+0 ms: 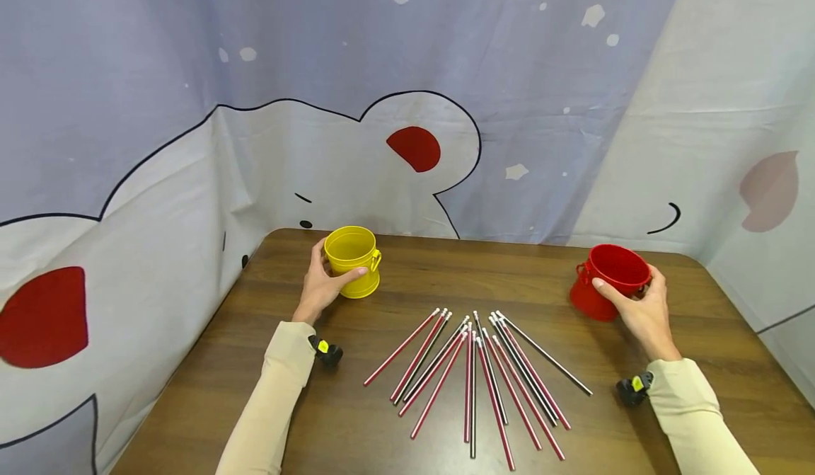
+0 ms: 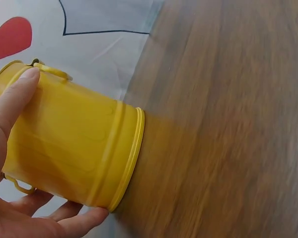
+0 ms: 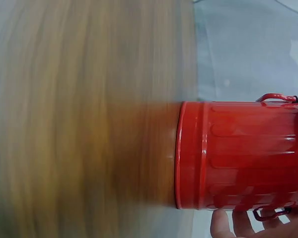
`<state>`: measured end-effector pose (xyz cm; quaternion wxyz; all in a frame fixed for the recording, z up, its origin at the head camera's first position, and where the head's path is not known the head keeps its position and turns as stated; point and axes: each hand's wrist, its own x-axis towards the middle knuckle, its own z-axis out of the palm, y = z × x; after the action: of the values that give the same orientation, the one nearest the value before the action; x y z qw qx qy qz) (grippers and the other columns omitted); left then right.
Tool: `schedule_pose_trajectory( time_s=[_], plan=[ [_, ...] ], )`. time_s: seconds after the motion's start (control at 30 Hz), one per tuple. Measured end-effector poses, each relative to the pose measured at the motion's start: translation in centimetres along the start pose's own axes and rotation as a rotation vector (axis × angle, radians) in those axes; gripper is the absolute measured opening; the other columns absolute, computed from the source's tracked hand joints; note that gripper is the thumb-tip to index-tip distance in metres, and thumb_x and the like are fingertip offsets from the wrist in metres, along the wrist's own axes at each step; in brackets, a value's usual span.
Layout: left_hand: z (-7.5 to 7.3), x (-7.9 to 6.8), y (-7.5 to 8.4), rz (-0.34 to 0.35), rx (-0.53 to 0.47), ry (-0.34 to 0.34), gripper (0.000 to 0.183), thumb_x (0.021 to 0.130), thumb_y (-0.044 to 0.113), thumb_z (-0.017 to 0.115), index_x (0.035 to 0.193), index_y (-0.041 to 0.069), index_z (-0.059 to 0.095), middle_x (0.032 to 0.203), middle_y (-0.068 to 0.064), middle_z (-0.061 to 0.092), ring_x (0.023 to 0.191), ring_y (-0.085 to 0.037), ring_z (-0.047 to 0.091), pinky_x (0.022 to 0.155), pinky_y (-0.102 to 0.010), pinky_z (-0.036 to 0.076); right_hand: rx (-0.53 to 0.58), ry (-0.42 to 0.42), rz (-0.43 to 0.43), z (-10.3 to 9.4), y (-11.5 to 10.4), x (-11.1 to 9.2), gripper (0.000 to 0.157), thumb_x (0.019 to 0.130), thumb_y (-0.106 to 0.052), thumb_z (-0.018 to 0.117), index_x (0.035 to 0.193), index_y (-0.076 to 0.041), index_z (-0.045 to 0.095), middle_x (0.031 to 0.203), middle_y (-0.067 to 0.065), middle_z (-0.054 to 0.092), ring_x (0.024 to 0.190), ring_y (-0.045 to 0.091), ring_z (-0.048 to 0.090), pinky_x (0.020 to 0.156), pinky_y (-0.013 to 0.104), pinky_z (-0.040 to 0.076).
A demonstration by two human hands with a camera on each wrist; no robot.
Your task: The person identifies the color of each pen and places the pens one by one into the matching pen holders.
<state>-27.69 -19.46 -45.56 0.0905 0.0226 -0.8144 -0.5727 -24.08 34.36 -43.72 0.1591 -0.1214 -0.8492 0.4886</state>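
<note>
My left hand (image 1: 321, 285) grips a small yellow metal bucket (image 1: 361, 285) at the back left of the table, thumb across its near side and fingers round the other. In the left wrist view the yellow bucket (image 2: 72, 139) shows small side handles and a ribbed base rim. At the back right, my right hand (image 1: 644, 317) holds a matching red bucket (image 1: 591, 296), thumb near its rim. The right wrist view shows fingertips under the red bucket (image 3: 253, 153). Whether either base touches the table cannot be told.
Between the buckets, several thin red and black pencils (image 1: 472, 397) with white ends lie fanned out on the brown wooden table (image 1: 356, 425). A printed cloth (image 1: 305, 156) hangs behind the table's back edge. A small black camera sits on each wrist.
</note>
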Motion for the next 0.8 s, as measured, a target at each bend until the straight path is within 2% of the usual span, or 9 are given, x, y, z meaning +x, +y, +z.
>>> schedule_pose_trajectory(
  time_s=[0.4,0.8],
  plan=[
    [3.9,0.1,1.3,0.042,0.014,-0.045,0.096,0.062,0.05,0.08,0.138,0.033,0.024,0.13,-0.004,0.046,0.115,-0.022,0.049,0.097,-0.042,0.041,0.068,-0.027,-0.032,4.0,-2.1,-0.6,0.089,0.076,-0.038,0.073,0.142,-0.014,0.018,0.139,0.01,0.032,0.121,0.026,0.037,0.099,0.042,0.037],
    [7.9,-0.3,2.9,0.057,0.017,-0.066,0.094,0.062,0.049,0.08,0.136,0.032,0.026,0.126,0.0,0.049,0.112,-0.019,0.051,0.095,-0.04,0.043,0.119,-0.059,-0.035,6.5,-3.6,-0.8,0.093,0.073,-0.038,0.076,0.14,-0.011,0.018,0.139,0.01,0.029,0.124,0.026,0.034,0.101,0.045,0.034]
  ],
)
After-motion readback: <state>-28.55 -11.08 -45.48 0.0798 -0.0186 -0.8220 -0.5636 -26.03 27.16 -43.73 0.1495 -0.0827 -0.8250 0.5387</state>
